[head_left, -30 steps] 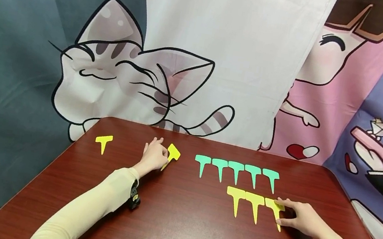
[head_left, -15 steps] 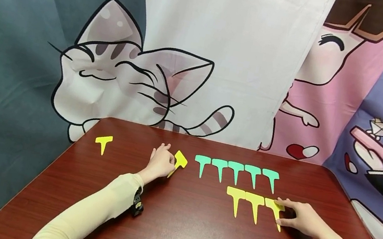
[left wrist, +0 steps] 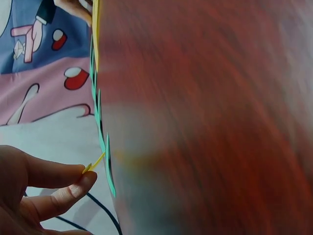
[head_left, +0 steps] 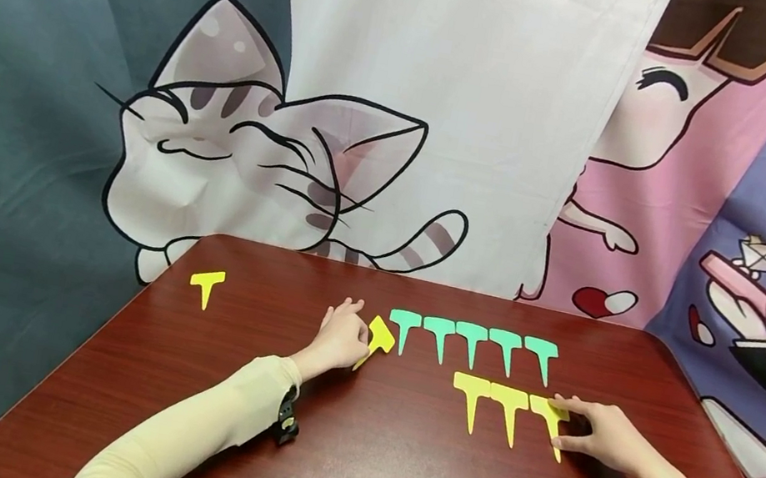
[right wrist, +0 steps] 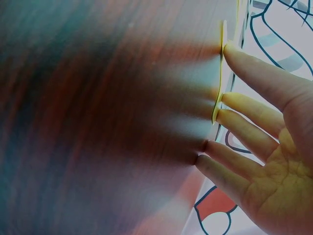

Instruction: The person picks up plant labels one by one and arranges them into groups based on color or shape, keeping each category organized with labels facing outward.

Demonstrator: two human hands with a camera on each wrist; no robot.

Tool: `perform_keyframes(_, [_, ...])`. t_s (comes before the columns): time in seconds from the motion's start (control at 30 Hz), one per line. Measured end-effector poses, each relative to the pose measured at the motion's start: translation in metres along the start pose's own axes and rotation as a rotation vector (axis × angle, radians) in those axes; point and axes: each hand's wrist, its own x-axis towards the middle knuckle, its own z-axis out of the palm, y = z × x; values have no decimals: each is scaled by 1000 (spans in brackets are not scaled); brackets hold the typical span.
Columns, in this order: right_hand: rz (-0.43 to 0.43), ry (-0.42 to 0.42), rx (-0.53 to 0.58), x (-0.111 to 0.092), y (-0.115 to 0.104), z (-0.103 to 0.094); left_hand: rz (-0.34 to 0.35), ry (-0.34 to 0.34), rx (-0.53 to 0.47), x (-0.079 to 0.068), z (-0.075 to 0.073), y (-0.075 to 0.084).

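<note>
My left hand (head_left: 340, 340) pinches a yellow T-shaped plant label (head_left: 378, 336) between thumb and finger, tilted above the table. In the left wrist view that label (left wrist: 98, 161) appears nearly edge-on, close to the end of the green row. On the right, my right hand (head_left: 604, 435) rests its fingertips on another yellow plant label (head_left: 545, 407), the rightmost of a short yellow row. The right wrist view has the thumb (right wrist: 254, 73) and nearly straight fingers touching this label (right wrist: 219, 78), which lies flat. Beside it lie two more yellow labels (head_left: 510, 399).
Several green plant labels (head_left: 472, 335) form a row behind the yellow ones. One yellow label (head_left: 208, 282) lies alone at the far left of the brown table (head_left: 374, 474). A printed cloth (head_left: 508, 125) hangs behind the table's back edge.
My left hand has moved right and slightly nearer with its yellow plant label, reaching the left end of the green row. My right hand has stayed where it was.
</note>
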Motion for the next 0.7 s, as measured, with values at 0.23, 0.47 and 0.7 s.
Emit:
perform_keyframes(0.23, [4,-9,9,0,-1,0,35,-32,-9,-3,7,14])
perform_keyframes(0.47, [10,-10,7,0,-1,0,45,-73,-22,-4,14,25])
perform_keyframes(0.7, [12,-1,0,0,0,1,53,-103,-12,-6,19,36])
